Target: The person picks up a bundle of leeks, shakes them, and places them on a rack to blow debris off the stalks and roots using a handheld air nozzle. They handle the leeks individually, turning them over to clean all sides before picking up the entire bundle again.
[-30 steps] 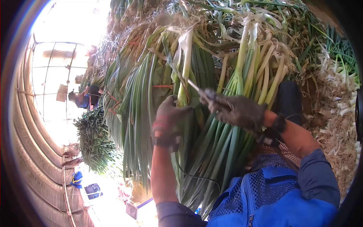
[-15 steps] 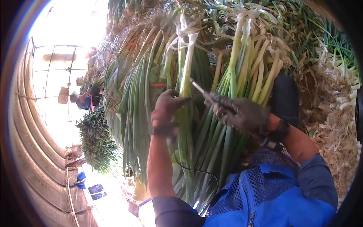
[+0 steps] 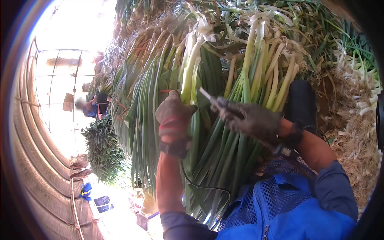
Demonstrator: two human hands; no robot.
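My left hand [image 3: 174, 112], in a dark glove, is wrapped round a few green onions [image 3: 189, 76], their white roots pointing up and their leaves hanging below the fist. My right hand [image 3: 252, 120], also gloved, is closed on a tool [image 3: 226, 106] with a dark handle and a thin pale tip pointing up and left, just right of the held stalks. Behind the right hand, more green onions [image 3: 247, 76] lie with yellowish stalks up and long leaves down. A large bundle of green onions [image 3: 142, 92] stands left of my left hand.
A tall heap of onions with dry roots [image 3: 224, 20] rises at the back. Roots and trimmings [image 3: 352, 140] cover the right side. Another person [image 3: 96, 106] is at the far left beside a leafy bundle [image 3: 104, 148]. A thin black cable [image 3: 204, 187] curves below my hands.
My left hand has moved slightly down and turned, with the held stalks leaning more to the right at the top. The tool in my right hand has shifted slightly left and down.
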